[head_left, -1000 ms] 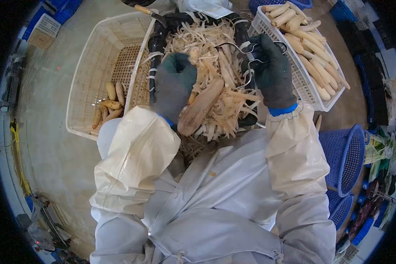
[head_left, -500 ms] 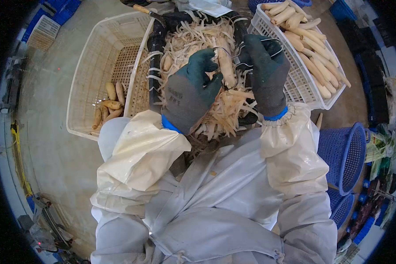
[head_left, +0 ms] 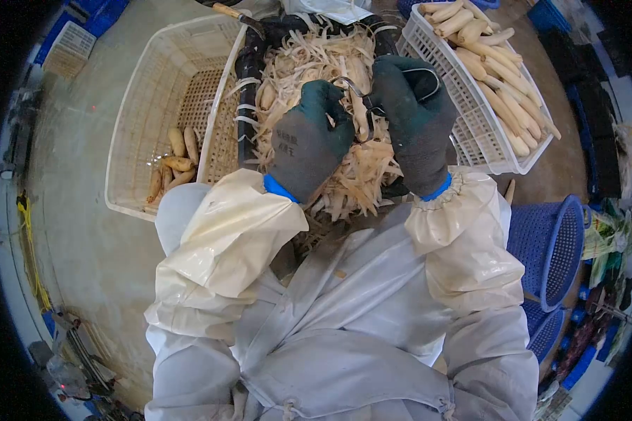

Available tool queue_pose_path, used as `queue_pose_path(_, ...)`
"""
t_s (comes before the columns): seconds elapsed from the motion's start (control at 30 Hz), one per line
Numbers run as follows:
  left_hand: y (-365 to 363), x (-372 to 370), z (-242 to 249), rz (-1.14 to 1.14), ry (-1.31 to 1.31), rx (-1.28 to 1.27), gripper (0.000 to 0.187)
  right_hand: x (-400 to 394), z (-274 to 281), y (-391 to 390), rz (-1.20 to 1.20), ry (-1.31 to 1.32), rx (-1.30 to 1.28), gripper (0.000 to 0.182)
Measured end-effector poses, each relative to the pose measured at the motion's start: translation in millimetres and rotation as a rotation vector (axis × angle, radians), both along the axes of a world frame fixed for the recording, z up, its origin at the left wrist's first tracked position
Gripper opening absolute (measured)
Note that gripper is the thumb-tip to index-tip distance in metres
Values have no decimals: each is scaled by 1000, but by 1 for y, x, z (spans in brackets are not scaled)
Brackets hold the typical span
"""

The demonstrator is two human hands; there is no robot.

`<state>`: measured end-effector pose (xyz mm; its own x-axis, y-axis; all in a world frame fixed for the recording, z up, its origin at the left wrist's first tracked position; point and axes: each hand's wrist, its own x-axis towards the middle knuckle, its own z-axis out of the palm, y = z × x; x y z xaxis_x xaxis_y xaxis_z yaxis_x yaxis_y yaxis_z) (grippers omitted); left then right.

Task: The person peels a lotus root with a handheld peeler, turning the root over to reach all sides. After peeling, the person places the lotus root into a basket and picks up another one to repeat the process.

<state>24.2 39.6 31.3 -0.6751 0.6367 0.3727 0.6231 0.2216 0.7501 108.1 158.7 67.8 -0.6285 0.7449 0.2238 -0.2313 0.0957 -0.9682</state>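
Note:
My right hand (head_left: 412, 123), in a dark green and grey glove, is closed round a bent-wire peeler (head_left: 358, 90), whose metal head points left. Close to that head, my left hand (head_left: 316, 137), gloved alike, has its fingers curled and pinched together. What they hold, if anything, is hidden. Beneath both hands, a black-rimmed bin (head_left: 248, 105) is heaped with pale peelings (head_left: 309, 56). A brownish root (head_left: 359, 119), probably lotus root, lies on the heap between my hands, partly covered by the peeler.
At left, a white crate (head_left: 137, 119) holds several unpeeled root pieces (head_left: 178, 142). At right, another white crate (head_left: 463, 116) is piled with pale peeled roots (head_left: 502, 67). A wooden-handled knife (head_left: 230, 11) rests at the bin's far left corner. Blue baskets (head_left: 546, 245) stand lower right.
My right hand has moved slightly left with the peeler, bringing its head between my hands. My left hand has shifted a little, its fingers more closed. The root underneath is now more covered.

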Motion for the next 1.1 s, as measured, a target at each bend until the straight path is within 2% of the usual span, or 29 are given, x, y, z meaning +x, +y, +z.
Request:
queue_pose_path(0.1,1,3,6,51,-58,26,23,-6,-13,9,-50,89,43,13)
queue_pose_path(0.17,0,1,6,38,-352,281,20,-7,-17,20,-143,88,248,14)
queue_pose_path(0.3,-7,-31,3,62,-368,459,19,-2,-14,33,-200,101,310,16)
queue_pose_path(0.37,-11,-61,-18,115,-131,325,30,3,-9,41,-155,-100,100,16)
queue_pose_path(0.4,-16,-68,-26,140,-16,252,36,5,-8,43,-154,-106,91,16)
queue_pose_path(0.43,-22,-71,-35,192,314,27,52,7,-7,45,-115,-71,28,18)
queue_pose_path(0.47,-25,-64,-35,191,313,21,52,8,-8,49,-75,-34,-34,19)
queue_pose_path(0.5,-28,-50,-35,123,183,-234,60,6,-12,55,-43,-22,-219,21)
queue_pose_path(0.53,-31,-38,-34,54,50,-487,68,5,-28,69,-43,-24,-223,21)
queue_pose_path(0.6,-32,-24,-61,-98,-313,-628,81,4,-62,89,-139,-159,483,21)
queue_pose_path(0.63,-33,-16,-72,-98,-312,-629,81,5,-70,93,-140,-158,482,21)
queue_pose_path(0.7,-33,-1,-77,-194,-170,-744,83,7,-71,94,-35,-146,234,22)
queue_pose_path(0.73,-31,-4,-78,-195,-168,-744,83,8,-73,93,-37,-145,235,22)
queue_pose_path(0.8,-26,-13,-70,-218,-367,-822,87,10,-74,89,188,186,-116,21)
queue_pose_path(0.83,-28,-14,-65,-218,-365,-818,87,10,-72,90,188,187,-112,21)
queue_pose_path(0.9,-28,-12,-40,-200,-539,-609,87,8,-63,91,108,151,-306,29)
queue_pose_path(0.93,-28,-10,-30,-208,-534,-612,87,11,-57,89,99,155,-305,29)
queue_pose_path(1.0,-27,-5,-14,-221,-484,-479,83,15,-38,72,-135,-276,778,29)
queue_pose_path(1.03,-26,-4,-9,-223,-483,-476,83,14,-35,65,-137,-276,781,29)
queue_pose_path(1.1,-25,-2,-1,-255,-597,-410,80,7,-31,49,-31,-124,91,23)
